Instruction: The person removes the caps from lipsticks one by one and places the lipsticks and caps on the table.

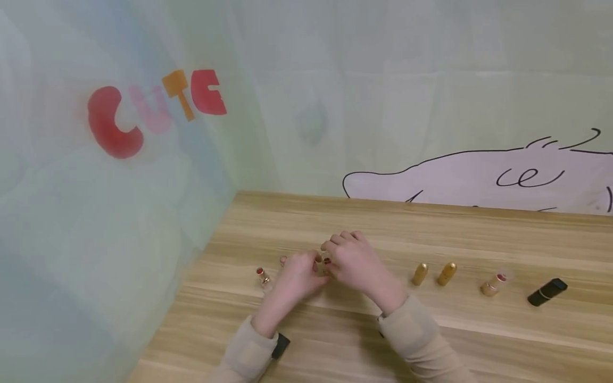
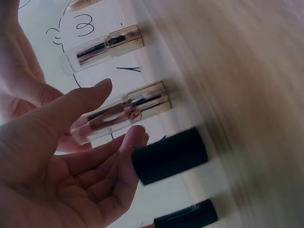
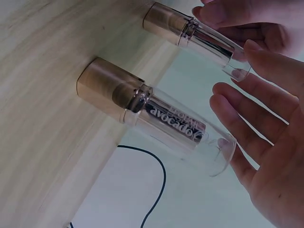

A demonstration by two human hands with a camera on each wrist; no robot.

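My left hand [image 1: 299, 274] and right hand [image 1: 354, 263] meet over the table around a gold-based lipstick with a clear cap [image 2: 118, 114]. The lipstick stands upright, largely hidden by the hands in the head view. In the right wrist view, my right thumb and a finger [image 3: 237, 80] pinch the clear end of its cap. Around the tube, my left thumb and index finger [image 2: 135, 135] are parted, with a gap visible beside it. A second clear-capped lipstick [image 3: 166, 123], lettered "avocado", stands close to the right hand.
A red lipstick [image 1: 261, 275] stands left of the hands. To the right are two gold bullet-shaped tubes [image 1: 420, 274], a pinkish-red lipstick [image 1: 492, 285] and a black tube [image 1: 547, 292]. Another black object [image 1: 281, 346] lies by the left sleeve. Printed cloth [image 1: 297, 106] stands behind the table.
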